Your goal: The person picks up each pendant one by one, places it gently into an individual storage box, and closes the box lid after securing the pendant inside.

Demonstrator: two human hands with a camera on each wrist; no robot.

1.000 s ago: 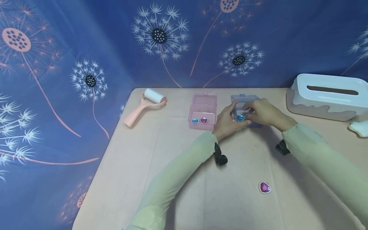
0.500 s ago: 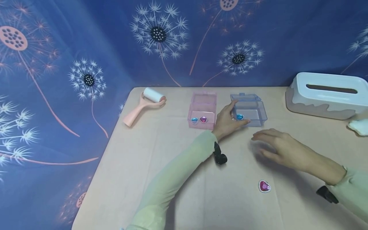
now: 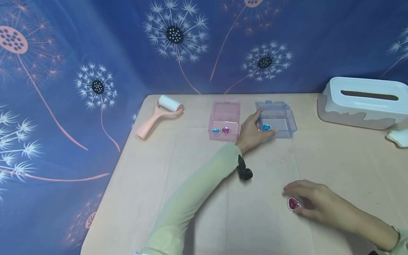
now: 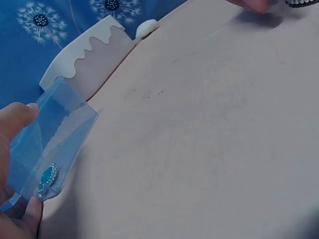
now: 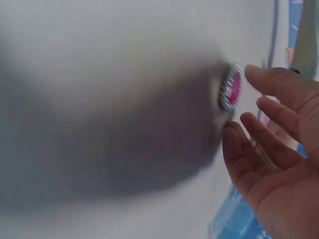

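Observation:
My left hand grips the left side of an open clear blue plastic box, thumb at its front and a finger toward its hinge. A blue gem with a silver beaded rim lies in that box, seen through its wall in the left wrist view. At the front right, my right hand spreads its fingers around a pink heart-shaped gem on the table. In the right wrist view a gap shows between the fingertips and the heart gem.
Left of the blue box stands an open pink box holding a blue gem and a purplish-pink gem. A lint roller lies at the back left. A tissue box and a white item stand at the right.
My right hand has left the blue box and come down toward me to the pink heart gem. The blue gem stays in the box; my left hand keeps its hold.

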